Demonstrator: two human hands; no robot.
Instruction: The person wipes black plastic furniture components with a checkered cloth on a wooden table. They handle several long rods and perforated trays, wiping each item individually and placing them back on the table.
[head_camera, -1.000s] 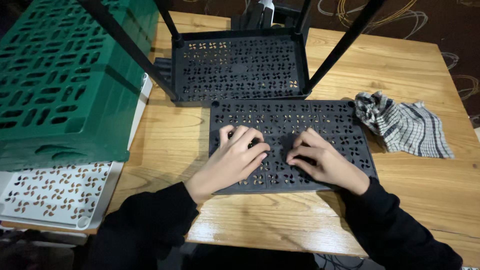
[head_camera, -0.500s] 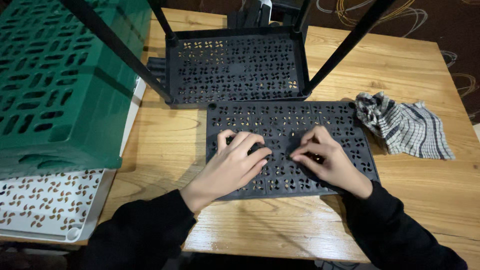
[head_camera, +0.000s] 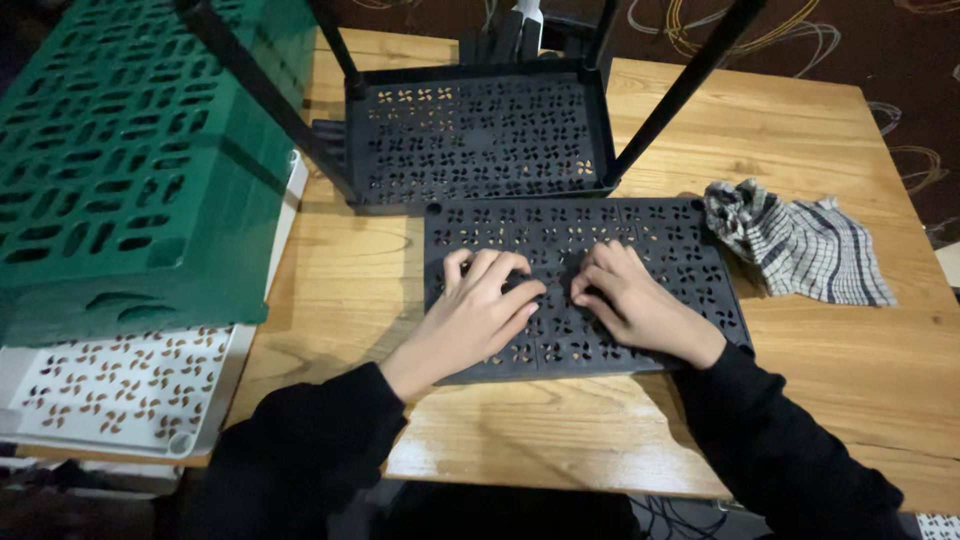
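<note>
We see the black panel flat on the counter, long axis left to right, directly under both hands: left hand and right hand press down, fingers curled, side by side.

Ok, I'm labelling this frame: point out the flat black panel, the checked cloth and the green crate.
flat black panel (head_camera: 660, 235), head view, bare upper right part.
checked cloth (head_camera: 800, 250), head view, middle of the fabric.
green crate (head_camera: 130, 170), head view, perforated top face.

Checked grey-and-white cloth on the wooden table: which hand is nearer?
Right. The right hand lies on the black perforated panel beside the cloth; the left hand lies farther away.
</note>
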